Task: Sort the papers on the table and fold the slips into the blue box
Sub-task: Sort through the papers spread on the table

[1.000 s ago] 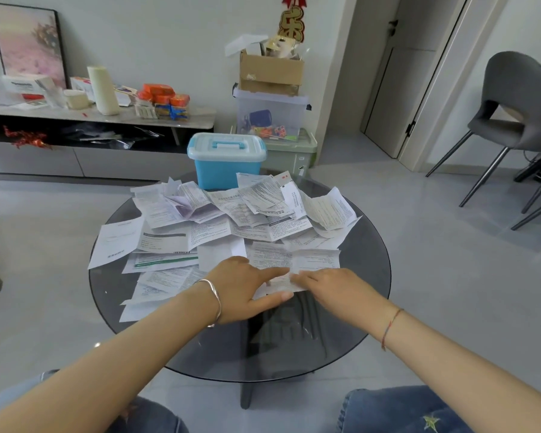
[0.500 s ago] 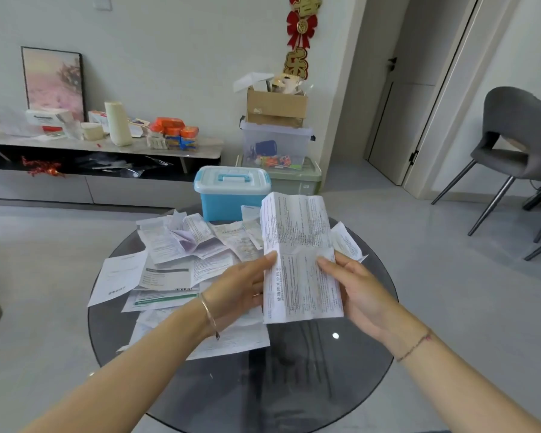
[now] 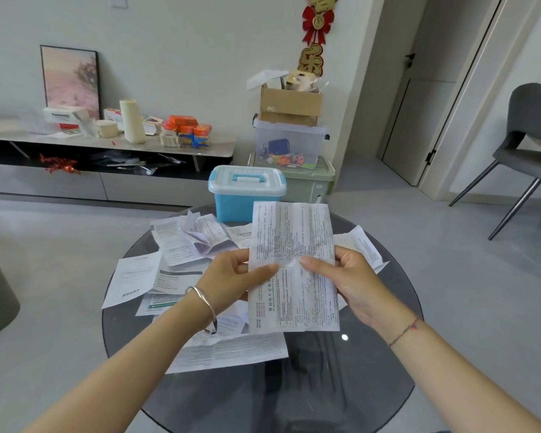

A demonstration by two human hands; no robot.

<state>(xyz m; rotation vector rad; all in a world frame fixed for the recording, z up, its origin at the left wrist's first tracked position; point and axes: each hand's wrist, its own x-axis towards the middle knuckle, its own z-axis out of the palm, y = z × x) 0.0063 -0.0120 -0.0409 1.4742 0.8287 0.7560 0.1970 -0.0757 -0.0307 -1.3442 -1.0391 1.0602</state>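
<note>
Both grips pinch one unfolded leaflet (image 3: 292, 239) upright above the glass tabletop (image 3: 325, 389): left hand (image 3: 231, 281) on its left edge, right hand (image 3: 349, 284) on its right. The other papers (image 3: 181, 245) lie beneath, before the closed blue box (image 3: 242, 201).

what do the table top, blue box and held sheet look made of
The table top looks like dark tinted glass, glossy: a light glints on it and the base shows through. The blue box is likely moulded plastic, smooth, with a paler lid. The sheet is thin printed paper, matte, with fold creases.
</note>
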